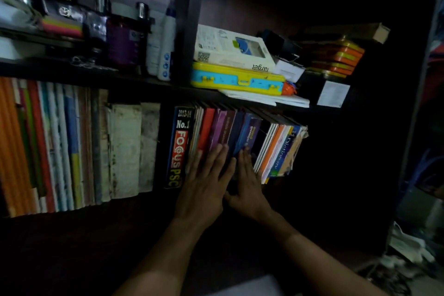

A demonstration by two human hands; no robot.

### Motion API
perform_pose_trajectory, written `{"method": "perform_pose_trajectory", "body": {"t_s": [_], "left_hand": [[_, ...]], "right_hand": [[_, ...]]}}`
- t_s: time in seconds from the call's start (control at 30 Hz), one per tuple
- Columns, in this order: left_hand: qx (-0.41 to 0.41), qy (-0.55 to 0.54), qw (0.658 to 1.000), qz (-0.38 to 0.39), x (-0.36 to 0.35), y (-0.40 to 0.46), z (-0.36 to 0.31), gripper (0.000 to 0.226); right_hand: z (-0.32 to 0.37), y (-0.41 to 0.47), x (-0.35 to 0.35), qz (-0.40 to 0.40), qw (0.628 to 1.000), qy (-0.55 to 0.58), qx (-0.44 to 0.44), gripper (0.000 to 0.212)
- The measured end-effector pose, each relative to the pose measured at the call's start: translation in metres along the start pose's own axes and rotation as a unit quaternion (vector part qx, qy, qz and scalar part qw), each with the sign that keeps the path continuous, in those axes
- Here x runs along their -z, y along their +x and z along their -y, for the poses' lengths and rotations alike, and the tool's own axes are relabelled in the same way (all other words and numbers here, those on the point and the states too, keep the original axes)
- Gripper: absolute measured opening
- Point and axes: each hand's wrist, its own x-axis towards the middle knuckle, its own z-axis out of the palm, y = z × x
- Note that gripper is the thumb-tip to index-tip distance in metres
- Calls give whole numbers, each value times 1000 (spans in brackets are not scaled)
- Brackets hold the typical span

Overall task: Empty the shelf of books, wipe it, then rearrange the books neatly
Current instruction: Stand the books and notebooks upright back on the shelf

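Observation:
A dark wooden shelf (134,202) holds two rows of upright books. In the right compartment stand a black "Focus PSC" book (179,146), red and purple books (217,127), blue ones (247,132) and a dictionary (283,151) leaning at the right end. My left hand (204,185) lies flat with straight fingers against the spines of the red and purple books. Beside it, my right hand (247,187) presses flat against the blue spines. The left compartment is filled with orange, white and worn pale books (72,146).
The shelf above carries bottles (165,41), a purple jar (121,42), sticky notes (62,26), a white box (230,50) on a yellow-blue case (237,79), papers and orange tins (336,57). Dark space lies right of the dictionary. Clutter sits on the floor at far right.

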Motion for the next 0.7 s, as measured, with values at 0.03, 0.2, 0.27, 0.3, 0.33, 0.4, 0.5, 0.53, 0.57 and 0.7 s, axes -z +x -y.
{"method": "perform_pose_trajectory", "body": {"t_s": [0.03,0.2,0.27,0.3,0.33,0.4,0.5,0.53,0.57,0.7], "left_hand": [[-32,-11,999,6,-2,2,-5,99],[-33,-72,996,30,-18,-4,-1,98],[-33,-75,996,43,-13,-3,-2,94],[-29,-71,995,57,-10,-3,-5,91],[-28,-61,996,63,-11,-2,-6,87],[-35,-59,996,49,-8,-1,-13,81],[-55,-69,996,34,5,23,-34,68],[-47,-101,993,44,8,35,-42,68],[-24,-141,987,69,10,47,-52,68],[6,-261,963,72,-18,61,-70,69]], "right_hand": [[1,-3,4,-55,998,15,13,98],[-1,-9,14,-220,969,35,-109,96],[-7,-4,10,-149,979,61,-127,111],[-9,-1,7,-123,982,73,-127,114],[-11,2,6,-106,983,80,-129,116],[-13,4,5,-89,984,80,-129,115],[-18,0,6,-75,987,93,-107,107],[-22,-1,8,-85,984,120,-104,102],[-24,-2,9,-115,974,162,-105,93],[-30,-4,20,-290,880,297,-231,66]]}}
